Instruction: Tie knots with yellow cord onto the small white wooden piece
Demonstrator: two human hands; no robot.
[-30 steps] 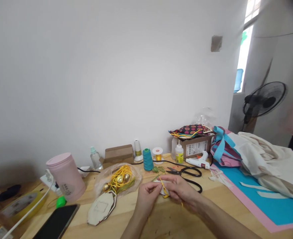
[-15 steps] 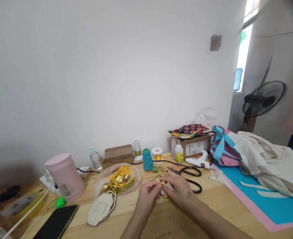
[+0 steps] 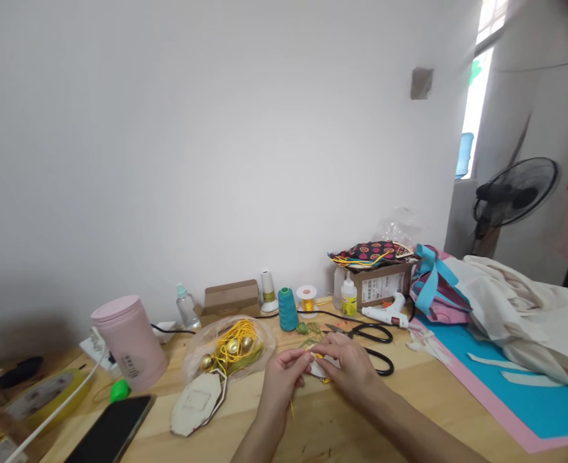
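Note:
Above the wooden table, my left hand [image 3: 286, 375] pinches a thin yellow cord [image 3: 292, 409], whose loose end hangs below the fingers. My right hand [image 3: 347, 365] is closed on the same cord, thumb and forefinger close to the left fingertips. Under the fingers shows part of a small white piece [image 3: 317, 369] with yellow at its edge; the hands hide most of it. Just behind my right hand lie black-handled scissors [image 3: 378, 332], and a little green thread bundle [image 3: 307, 328] is beyond the fingertips.
A plastic bag of yellow cords and gold bells [image 3: 238, 345], a white octagonal piece [image 3: 197, 404], a phone [image 3: 112, 432] and a pink canister [image 3: 130, 344] lie left. Behind stand a teal thread cone [image 3: 287, 310] and glue bottle [image 3: 348, 297]; a glue gun [image 3: 388, 313] lies right.
My fingers have shifted slightly at the cord, and more of the white piece and the hanging cord end shows. The whole view has moved a little.

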